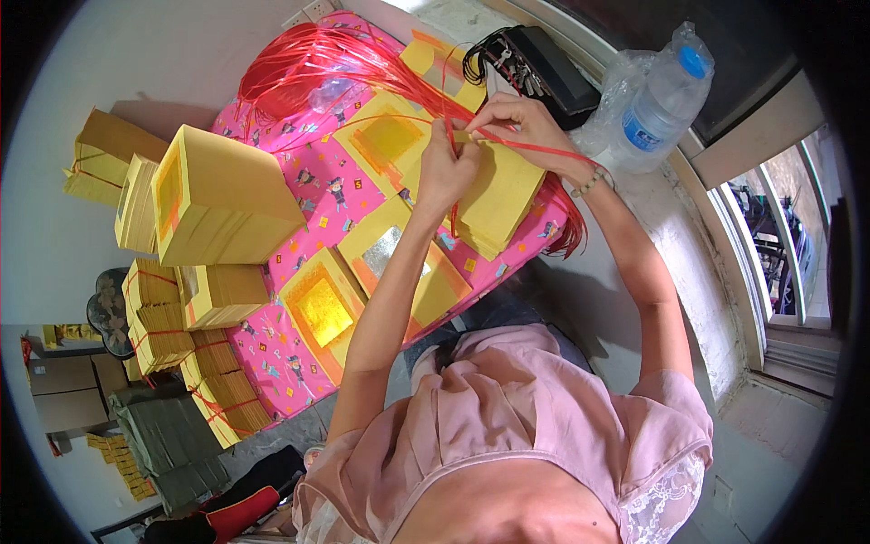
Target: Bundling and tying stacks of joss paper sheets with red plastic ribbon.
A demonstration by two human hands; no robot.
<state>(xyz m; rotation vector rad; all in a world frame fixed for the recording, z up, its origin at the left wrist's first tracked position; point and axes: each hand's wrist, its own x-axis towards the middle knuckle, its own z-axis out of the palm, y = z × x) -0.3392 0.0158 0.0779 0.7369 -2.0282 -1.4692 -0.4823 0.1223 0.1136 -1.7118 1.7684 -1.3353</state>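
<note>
My left hand (446,170) is closed with a thin red plastic strip (530,146) pinched in its fingers, at the upper left of a stack of yellow paper (497,201). Close beside it, my right hand (517,122) bends over the same stack, thumb and fingertips pinched together at the strip. The strip passes around the stack's end and runs on under my right wrist. A big loose bundle of red plastic strips (288,74) lies beyond my hands, its strands trailing over the stack to the right.
Yellow sheets with gold squares (323,309) and a silver one (385,252) lie on the pink patterned tablecloth (304,186). Tall yellow paper stacks (231,204) and tied bundles (156,313) stand at left. A black bag with keys (551,68) and a large plastic bottle (666,109) stand right.
</note>
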